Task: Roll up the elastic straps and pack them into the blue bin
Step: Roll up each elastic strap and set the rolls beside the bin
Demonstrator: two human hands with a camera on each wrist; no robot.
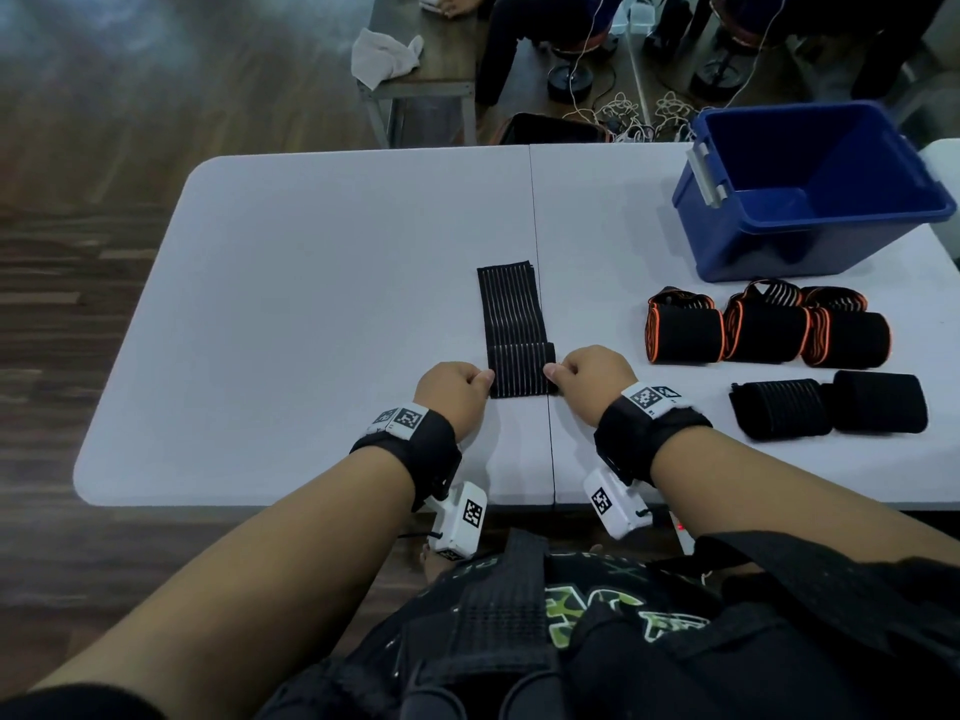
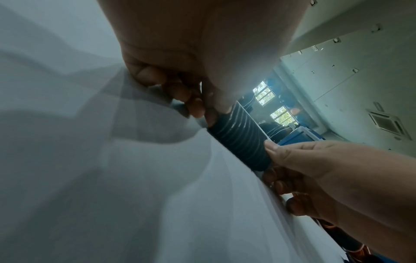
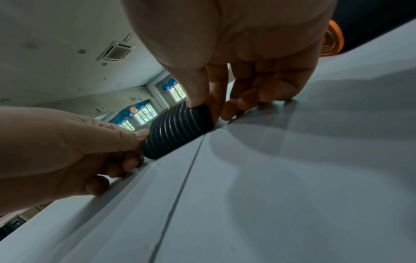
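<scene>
A black ribbed elastic strap (image 1: 514, 314) lies along the table's centre seam, its near end wound into a small roll (image 1: 522, 370). My left hand (image 1: 462, 384) pinches the roll's left end and my right hand (image 1: 582, 374) pinches its right end. The left wrist view shows the roll (image 2: 241, 140) with my left thumb and fingers (image 2: 195, 106) at one end. In the right wrist view the roll (image 3: 178, 131) sits between both hands. The blue bin (image 1: 810, 189) stands open at the far right, nothing visible inside.
Three black rolls with orange edges (image 1: 763, 327) and two plain black rolls (image 1: 831, 405) lie on the white folding table (image 1: 311, 304) in front of the bin. Beyond the table are another table with a white cloth (image 1: 384, 57), seated people and cables.
</scene>
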